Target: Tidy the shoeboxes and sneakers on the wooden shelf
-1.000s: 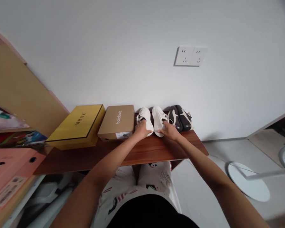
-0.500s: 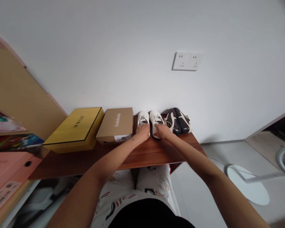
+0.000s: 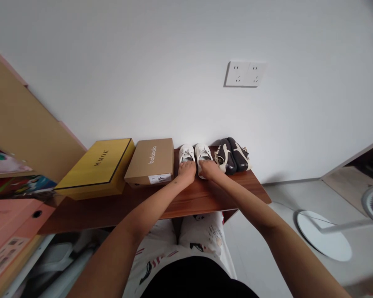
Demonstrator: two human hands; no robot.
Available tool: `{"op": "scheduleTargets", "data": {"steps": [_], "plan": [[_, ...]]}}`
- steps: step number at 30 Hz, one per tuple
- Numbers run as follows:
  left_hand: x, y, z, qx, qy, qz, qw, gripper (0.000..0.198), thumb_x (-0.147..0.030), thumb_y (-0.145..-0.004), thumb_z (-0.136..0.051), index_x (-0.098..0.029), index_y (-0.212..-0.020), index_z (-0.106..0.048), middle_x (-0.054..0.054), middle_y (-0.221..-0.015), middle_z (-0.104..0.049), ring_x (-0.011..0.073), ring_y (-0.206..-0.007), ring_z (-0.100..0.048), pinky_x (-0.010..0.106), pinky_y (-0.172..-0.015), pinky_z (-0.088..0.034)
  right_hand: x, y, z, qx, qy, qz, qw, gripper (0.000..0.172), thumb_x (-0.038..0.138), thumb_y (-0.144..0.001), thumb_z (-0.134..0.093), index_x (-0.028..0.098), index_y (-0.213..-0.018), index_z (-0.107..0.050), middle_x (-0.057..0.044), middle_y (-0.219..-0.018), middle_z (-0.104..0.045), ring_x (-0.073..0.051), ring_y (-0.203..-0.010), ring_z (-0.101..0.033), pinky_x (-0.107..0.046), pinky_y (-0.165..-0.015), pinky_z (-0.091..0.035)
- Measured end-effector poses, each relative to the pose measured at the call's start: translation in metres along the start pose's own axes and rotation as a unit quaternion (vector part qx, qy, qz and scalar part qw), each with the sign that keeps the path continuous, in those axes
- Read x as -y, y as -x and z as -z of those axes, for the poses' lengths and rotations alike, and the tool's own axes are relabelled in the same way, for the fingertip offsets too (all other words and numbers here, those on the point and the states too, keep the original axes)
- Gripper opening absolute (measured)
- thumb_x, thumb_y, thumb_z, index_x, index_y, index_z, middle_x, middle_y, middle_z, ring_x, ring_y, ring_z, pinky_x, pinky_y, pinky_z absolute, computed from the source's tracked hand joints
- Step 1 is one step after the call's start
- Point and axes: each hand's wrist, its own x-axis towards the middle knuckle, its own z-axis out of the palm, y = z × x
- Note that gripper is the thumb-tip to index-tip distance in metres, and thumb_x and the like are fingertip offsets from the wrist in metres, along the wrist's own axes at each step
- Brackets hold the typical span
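Note:
Two small white sneakers stand side by side against the wall on a dark wooden shelf. My left hand is closed over the heel of the left white sneaker. My right hand grips the heel of the right white sneaker. Just right of them sits a pair of dark brown shoes with cream stripes, apart from my hands.
A brown cardboard shoe box and a yellow box lie left of the sneakers. A pink box sits at lower left. A double wall socket is above. A white fan base stands on the floor to the right.
Both hands have pushed the white sneakers back toward the wall and closer together, so a gap now shows between them and the dark shoes.

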Motion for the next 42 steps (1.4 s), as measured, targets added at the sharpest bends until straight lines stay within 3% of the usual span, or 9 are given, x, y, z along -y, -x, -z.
{"op": "scheduleTargets", "data": {"steps": [5,10,15,18,23,25,31,35,42], "plan": [[-0.001,0.007,0.000,-0.046,-0.009,-0.004,0.999,0.046,-0.021,-0.078,-0.076,-0.011,-0.118,-0.055,0.018,-0.115,-0.064,0.0310,-0.116,-0.058,0.041,-0.099,-0.041,-0.004,0.011,-0.007,-0.079,-0.018,-0.006,0.997,0.037,0.030,-0.085,-0.069,0.011,-0.116,-0.061,-0.021,-0.122,-0.066,-0.032,-0.112,-0.060,-0.039,-0.097,-0.043],[-0.024,0.007,0.007,-0.110,0.072,-0.043,0.990,0.067,-0.028,-0.080,-0.076,-0.012,-0.136,-0.045,0.020,-0.128,-0.059,0.0331,-0.122,-0.055,0.044,-0.105,-0.038,-0.054,0.035,-0.015,-0.233,-0.130,0.020,0.964,0.036,0.038,-0.094,-0.057,0.014,-0.121,-0.061,-0.017,-0.121,-0.063,-0.030,-0.113,-0.057,-0.042,-0.100,-0.043],[-0.075,-0.016,-0.004,-0.086,0.324,-0.102,0.937,0.069,-0.035,-0.086,-0.068,-0.016,-0.145,-0.038,0.019,-0.142,-0.051,0.0294,-0.135,-0.047,0.040,-0.111,-0.036,-0.138,0.058,-0.028,-0.368,-0.250,-0.170,0.879,0.044,0.043,-0.091,-0.058,0.012,-0.122,-0.060,-0.019,-0.120,-0.064,-0.033,-0.118,-0.056,-0.049,-0.106,-0.041],[-0.108,-0.034,-0.021,-0.056,0.428,-0.026,0.902,0.073,-0.035,-0.084,-0.071,-0.014,-0.146,-0.039,0.022,-0.147,-0.048,0.0308,-0.138,-0.045,0.040,-0.112,-0.035,-0.175,0.067,-0.042,-0.320,-0.355,-0.294,0.828,0.056,0.050,-0.081,-0.069,0.009,-0.119,-0.062,-0.021,-0.116,-0.068,-0.035,-0.113,-0.061,-0.052,-0.101,-0.046],[-0.136,-0.052,-0.040,-0.033,0.462,0.041,0.885,0.054,-0.030,-0.081,-0.076,-0.013,-0.126,-0.051,0.020,-0.134,-0.059,0.0291,-0.129,-0.055,0.038,-0.104,-0.042,-0.195,0.071,-0.061,-0.217,-0.558,-0.168,0.783,0.058,0.064,-0.073,-0.071,0.016,-0.105,-0.066,-0.010,-0.102,-0.075,-0.026,-0.095,-0.069,-0.040,-0.089,-0.055],[-0.136,-0.056,-0.037,-0.027,0.432,0.029,0.901,0.046,-0.032,-0.082,-0.075,-0.015,-0.119,-0.053,0.017,-0.127,-0.063,0.0278,-0.122,-0.060,0.037,-0.100,-0.046,-0.199,0.070,-0.061,-0.228,-0.533,-0.145,0.802,0.058,0.065,-0.075,-0.068,0.017,-0.107,-0.065,-0.008,-0.102,-0.075,-0.025,-0.095,-0.068,-0.039,-0.089,-0.054],[-0.133,-0.064,-0.008,0.027,0.213,-0.122,0.969,0.045,-0.033,-0.086,-0.072,-0.016,-0.122,-0.052,0.016,-0.122,-0.065,0.0308,-0.117,-0.063,0.040,-0.094,-0.050,-0.200,0.073,-0.029,-0.134,-0.136,-0.189,0.963,0.040,0.048,-0.082,-0.070,0.020,-0.109,-0.062,-0.011,-0.098,-0.074,-0.029,-0.094,-0.068,-0.035,-0.081,-0.049],[-0.143,-0.069,0.006,0.066,0.123,-0.127,0.982,0.049,-0.026,-0.083,-0.074,-0.015,-0.127,-0.054,0.018,-0.123,-0.065,0.0321,-0.117,-0.064,0.041,-0.096,-0.050,-0.183,0.072,-0.008,-0.067,0.004,-0.163,0.984,0.035,0.046,-0.085,-0.069,0.021,-0.107,-0.060,-0.013,-0.101,-0.074,-0.030,-0.096,-0.069,-0.034,-0.081,-0.046],[-0.153,-0.072,0.014,0.085,0.112,-0.117,0.983,0.052,-0.019,-0.078,-0.077,-0.008,-0.126,-0.059,0.024,-0.122,-0.066,0.0375,-0.117,-0.064,0.043,-0.094,-0.052,-0.162,0.063,0.001,-0.023,0.049,-0.130,0.990,0.035,0.037,-0.084,-0.072,0.017,-0.110,-0.061,-0.017,-0.109,-0.073,-0.030,-0.102,-0.069,-0.036,-0.087,-0.045]]}}
